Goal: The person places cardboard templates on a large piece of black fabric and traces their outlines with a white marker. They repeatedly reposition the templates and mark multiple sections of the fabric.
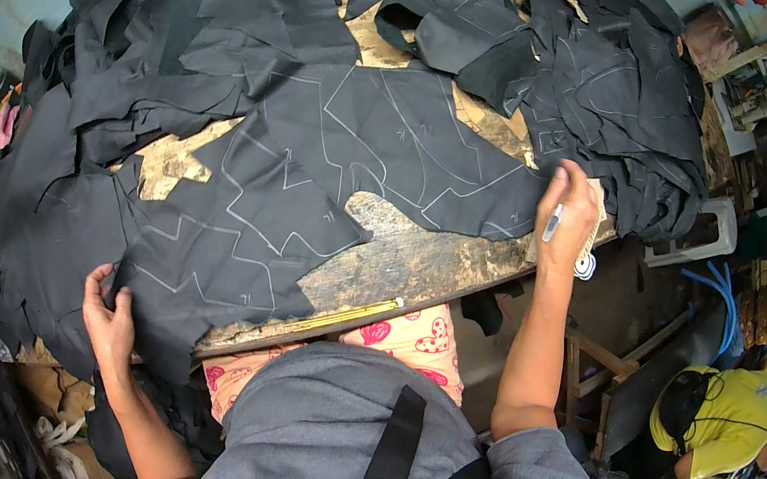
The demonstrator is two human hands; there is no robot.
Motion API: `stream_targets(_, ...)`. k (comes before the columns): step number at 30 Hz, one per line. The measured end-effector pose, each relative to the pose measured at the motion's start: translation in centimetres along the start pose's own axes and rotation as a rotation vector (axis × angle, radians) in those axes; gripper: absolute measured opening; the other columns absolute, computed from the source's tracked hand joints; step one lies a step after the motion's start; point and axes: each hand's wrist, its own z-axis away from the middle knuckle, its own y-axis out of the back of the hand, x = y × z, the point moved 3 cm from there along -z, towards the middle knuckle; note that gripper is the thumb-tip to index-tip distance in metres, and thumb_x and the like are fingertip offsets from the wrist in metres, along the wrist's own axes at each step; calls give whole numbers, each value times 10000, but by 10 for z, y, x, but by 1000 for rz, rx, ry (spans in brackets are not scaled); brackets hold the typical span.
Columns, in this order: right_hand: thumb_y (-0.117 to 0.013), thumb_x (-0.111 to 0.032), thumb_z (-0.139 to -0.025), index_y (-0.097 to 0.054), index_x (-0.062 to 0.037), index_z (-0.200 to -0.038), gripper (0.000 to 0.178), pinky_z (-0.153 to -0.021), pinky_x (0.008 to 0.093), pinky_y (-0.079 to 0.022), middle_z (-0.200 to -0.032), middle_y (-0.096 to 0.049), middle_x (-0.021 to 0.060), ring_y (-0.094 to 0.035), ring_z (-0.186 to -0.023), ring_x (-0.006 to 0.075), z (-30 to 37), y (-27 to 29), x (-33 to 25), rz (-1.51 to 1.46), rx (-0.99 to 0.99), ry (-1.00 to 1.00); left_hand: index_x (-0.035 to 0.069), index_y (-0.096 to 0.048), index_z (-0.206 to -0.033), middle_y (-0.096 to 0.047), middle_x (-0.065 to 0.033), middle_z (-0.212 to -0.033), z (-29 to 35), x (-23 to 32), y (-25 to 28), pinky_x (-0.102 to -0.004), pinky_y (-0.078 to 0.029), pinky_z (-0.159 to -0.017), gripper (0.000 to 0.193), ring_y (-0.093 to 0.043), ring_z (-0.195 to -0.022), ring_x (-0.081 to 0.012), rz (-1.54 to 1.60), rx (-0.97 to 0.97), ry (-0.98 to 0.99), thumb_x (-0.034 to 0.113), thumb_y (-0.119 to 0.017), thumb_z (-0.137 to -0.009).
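A large sheet of black leather-like material (308, 176), marked with pale outlines of angular shapes, lies over the worn wooden table (411, 259). At its lower left edge my left hand (109, 326) rests, thumb and fingers apart, touching the material. My right hand (565, 214) is at the sheet's right end, closed around a white pen (554, 222) that slants along the fingers. Beside that hand, partly hidden by it, are beige card-like pieces (599, 200). Just below hangs a small white round thing with dark rings (585, 266).
Crumpled black sheets (619, 106) are heaped along the table's far side and right end. A yellow measuring stick (345, 316) lies by the near edge. Against my waist is a pink-patterned cushion (432, 344). To the right, a person in a yellow shirt (739, 416) sits low.
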Motion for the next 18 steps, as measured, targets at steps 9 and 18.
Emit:
stream_targets(9,-788,-368,-667,-656,-45,-924,433,-799,420,-454,-907,-662,129,-597,-903,319,-13,-69,-82,-31,-411,137,-24,-535,-786,-605,-75,-877,-14,40,-16,-260,-414,-799,196,-541,-820,-162,-10,-182,-165,37,-707,-712)
stream_targets(18,-703,-176,-742,-638,-87,-875,173,-772,430,-453,-848,-648,106,-582,-881,300,3,-91,-126,-247,-423,45,-60,-515,-1168,-594,-125,-963,-40,69,-82,-311,-450,-834,782,-567,-879,-216,-163,-294,-216,198,-867,-519)
